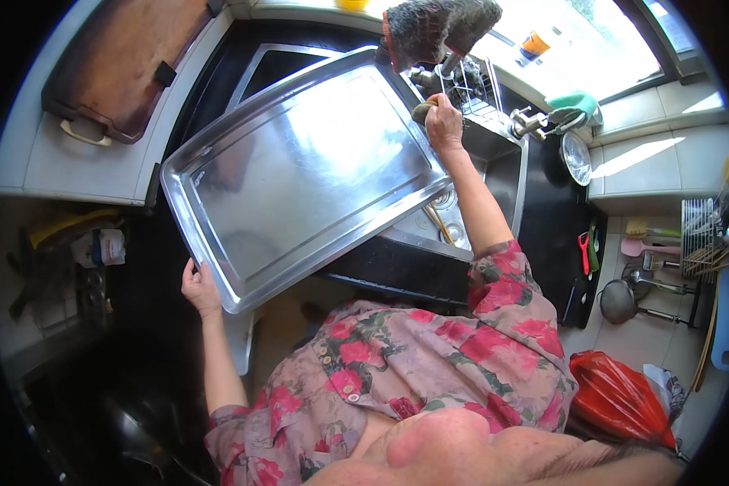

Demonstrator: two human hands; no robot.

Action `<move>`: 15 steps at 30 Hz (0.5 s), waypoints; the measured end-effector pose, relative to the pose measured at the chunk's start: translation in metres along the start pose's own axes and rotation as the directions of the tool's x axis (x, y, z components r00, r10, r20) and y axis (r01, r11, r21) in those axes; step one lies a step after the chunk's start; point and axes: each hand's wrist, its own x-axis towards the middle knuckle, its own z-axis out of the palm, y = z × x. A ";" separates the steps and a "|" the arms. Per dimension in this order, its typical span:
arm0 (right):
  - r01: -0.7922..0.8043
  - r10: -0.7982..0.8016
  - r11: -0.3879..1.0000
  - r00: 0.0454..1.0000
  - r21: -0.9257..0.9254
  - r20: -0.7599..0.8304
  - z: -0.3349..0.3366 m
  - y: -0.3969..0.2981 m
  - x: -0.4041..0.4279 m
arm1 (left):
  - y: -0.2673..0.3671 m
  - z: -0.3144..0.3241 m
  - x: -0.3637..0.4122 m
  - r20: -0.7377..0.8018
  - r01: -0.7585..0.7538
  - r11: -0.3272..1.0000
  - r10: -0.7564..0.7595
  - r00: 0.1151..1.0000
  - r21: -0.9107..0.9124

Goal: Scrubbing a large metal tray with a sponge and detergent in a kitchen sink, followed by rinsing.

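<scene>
A large rectangular stainless-steel tray (316, 176) lies tilted across the black counter and partly over the sink, its inside facing up and reflecting window light. At its near left corner, my left hand (200, 288) grips the rim. My right hand (444, 124) is closed on a brownish scrubbing pad (424, 113) at the tray's right edge, near the faucet. Beneath my right forearm the metal sink basin (498, 176) shows, with wooden chopsticks (440, 223) beside its drain. Whether the pad touches the tray is hard to tell.
Grey work gloves (440, 30) hang over the faucet, close above the tray's far right corner. A wire rack (477, 91) stands behind the sink. To the right are a red-handled peeler (584, 252), a strainer (618, 302) and a red plastic bag (619, 395). A brown board (121, 67) is at upper left.
</scene>
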 end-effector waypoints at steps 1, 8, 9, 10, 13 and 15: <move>-0.067 0.066 0.997 0.997 0.044 0.027 0.007 -0.003 0.009 | 0.001 0.001 0.000 -0.004 0.015 0.999 -0.015 1.000 -0.033; -0.100 0.102 0.989 0.995 -0.112 0.015 0.055 0.024 0.083 | 0.025 -0.001 0.006 0.117 0.017 0.948 -0.057 0.992 0.318; -0.010 0.024 0.970 0.998 -0.243 0.056 0.056 0.047 0.093 | 0.029 0.004 0.009 0.124 0.016 0.949 -0.058 0.991 0.315; -0.099 0.101 0.980 0.995 -0.174 0.000 0.061 0.019 0.089 | 0.030 0.000 0.006 0.069 0.011 0.900 -0.045 0.997 0.435; -0.184 0.184 0.974 0.983 -0.132 -0.014 0.045 -0.007 0.082 | 0.046 0.001 -0.003 0.011 0.021 0.830 -0.033 0.999 0.557; 0.097 -0.087 0.944 0.995 -0.317 0.044 0.051 0.003 0.086 | 0.050 0.004 -0.002 -0.004 0.029 0.822 -0.032 0.999 0.569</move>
